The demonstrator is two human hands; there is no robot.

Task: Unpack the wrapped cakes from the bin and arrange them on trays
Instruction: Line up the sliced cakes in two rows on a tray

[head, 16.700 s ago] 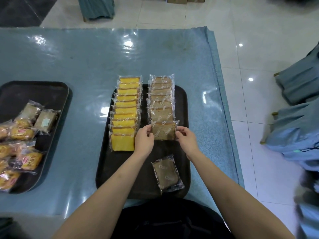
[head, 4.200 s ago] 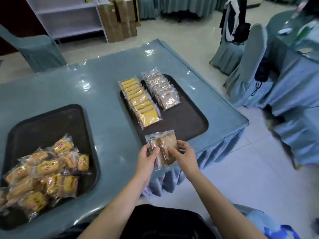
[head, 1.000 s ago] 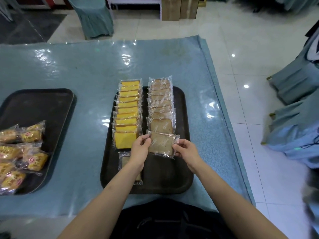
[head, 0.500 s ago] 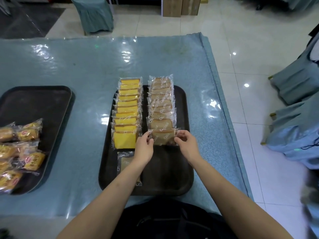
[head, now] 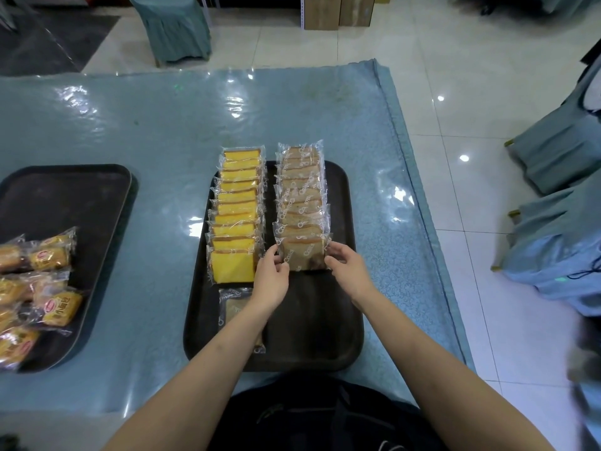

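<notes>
Left hand (head: pixel 271 275) and right hand (head: pixel 348 271) pinching opposite wrapper edges of clear-wrapped brown cake slice (head: pixel 304 255), near end of right row on black rectangular tray (head: pixel 344 196). Risk: uneven push skewing overlapped row.

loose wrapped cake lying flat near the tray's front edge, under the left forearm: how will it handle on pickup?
The loose wrapped cake probably feels light and soft, a thin slice, so squeezing could dent it. Its glossy clear film looks slippery; the crimped end may be a safer pinch. Lying flat on the tray, it likely slides rather than rolls.
</notes>
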